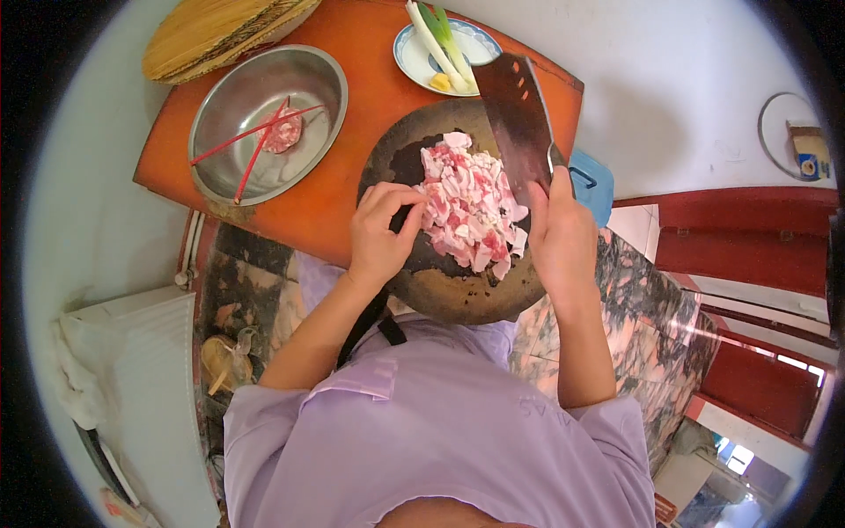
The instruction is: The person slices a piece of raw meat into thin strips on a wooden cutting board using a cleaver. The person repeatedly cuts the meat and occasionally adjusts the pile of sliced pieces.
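A heap of chopped raw meat [465,204], pink with pale fat, lies in the middle of a round wooden chopping board [455,300]. My right hand [564,237] grips a wide dark-bladed cleaver [511,112] at the board's right side. Its blade, with several slots near the far end, tilts over the right part of the board. At the left edge of the heap is my left hand [386,228], its fingers bent and the tips of thumb and forefinger close together against the meat. Whether a piece is pinched between them cannot be seen.
On the orange table [290,228], a steel basin [218,112] holds minced meat [284,132] and red chopsticks [241,165]. Behind the board, a plate [485,46] bears scallion [439,39] and a yellow piece. A woven lid [204,39] stands back left; a blue container [594,191] is right.
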A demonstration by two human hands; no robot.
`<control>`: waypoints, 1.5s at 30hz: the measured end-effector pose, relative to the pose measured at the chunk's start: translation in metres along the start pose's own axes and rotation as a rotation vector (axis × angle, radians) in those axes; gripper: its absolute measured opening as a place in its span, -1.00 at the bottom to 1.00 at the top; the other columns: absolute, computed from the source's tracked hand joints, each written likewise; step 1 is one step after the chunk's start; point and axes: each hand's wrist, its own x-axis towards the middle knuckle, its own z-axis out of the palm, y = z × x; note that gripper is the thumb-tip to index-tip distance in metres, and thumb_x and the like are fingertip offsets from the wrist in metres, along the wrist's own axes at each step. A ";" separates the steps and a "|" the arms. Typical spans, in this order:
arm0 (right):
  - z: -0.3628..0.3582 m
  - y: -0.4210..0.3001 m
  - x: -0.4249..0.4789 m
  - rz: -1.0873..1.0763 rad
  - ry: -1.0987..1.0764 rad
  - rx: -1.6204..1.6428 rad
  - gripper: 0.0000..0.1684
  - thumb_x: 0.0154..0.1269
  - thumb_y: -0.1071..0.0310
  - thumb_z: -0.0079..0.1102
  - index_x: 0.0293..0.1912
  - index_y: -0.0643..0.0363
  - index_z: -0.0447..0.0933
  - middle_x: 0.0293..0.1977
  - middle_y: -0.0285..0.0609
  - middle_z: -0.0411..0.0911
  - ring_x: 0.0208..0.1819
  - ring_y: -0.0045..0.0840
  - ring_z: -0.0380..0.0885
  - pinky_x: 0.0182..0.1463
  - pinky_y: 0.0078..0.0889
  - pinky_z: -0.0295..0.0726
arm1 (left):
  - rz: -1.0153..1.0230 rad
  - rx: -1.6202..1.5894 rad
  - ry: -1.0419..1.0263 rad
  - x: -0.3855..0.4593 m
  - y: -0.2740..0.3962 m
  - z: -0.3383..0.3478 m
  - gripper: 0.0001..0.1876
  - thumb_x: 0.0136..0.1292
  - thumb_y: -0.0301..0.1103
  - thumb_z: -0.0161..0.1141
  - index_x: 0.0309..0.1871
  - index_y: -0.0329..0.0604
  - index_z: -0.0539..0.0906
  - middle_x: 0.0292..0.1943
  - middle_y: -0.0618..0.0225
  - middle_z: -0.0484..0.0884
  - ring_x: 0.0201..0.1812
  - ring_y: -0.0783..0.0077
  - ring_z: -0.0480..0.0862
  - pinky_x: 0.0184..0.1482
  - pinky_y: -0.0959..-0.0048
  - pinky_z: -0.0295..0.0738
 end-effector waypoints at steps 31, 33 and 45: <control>0.018 0.022 -0.006 -0.036 -0.093 -0.067 -0.76 0.54 0.25 0.10 -0.05 0.22 0.36 -0.51 0.20 0.63 -0.39 0.16 0.66 -0.31 0.25 0.56 | 0.002 0.003 -0.013 -0.001 0.002 0.000 -0.90 0.23 -0.55 0.40 -0.20 -0.21 0.74 -0.20 0.23 0.72 -0.15 0.20 0.72 -0.08 0.34 0.60; 0.002 0.018 -0.009 0.002 -0.007 -0.056 -0.76 0.55 0.25 0.09 -0.05 0.22 0.36 -0.50 0.20 0.63 -0.38 0.16 0.67 -0.30 0.25 0.56 | 0.052 0.017 -0.020 0.002 0.000 0.000 -0.90 0.28 -0.56 0.38 -0.16 -0.24 0.73 -0.18 0.19 0.72 -0.15 0.24 0.73 -0.06 0.38 0.61; 0.016 0.040 -0.021 0.067 0.078 0.072 -0.75 0.56 0.22 0.10 -0.06 0.21 0.38 -0.45 0.28 0.60 -0.34 0.25 0.61 -0.29 0.27 0.51 | -0.074 0.069 -0.044 0.038 0.004 0.004 -0.74 0.23 -0.41 0.44 -0.02 -0.14 0.69 -0.08 0.19 0.67 -0.03 0.10 0.69 0.03 0.25 0.61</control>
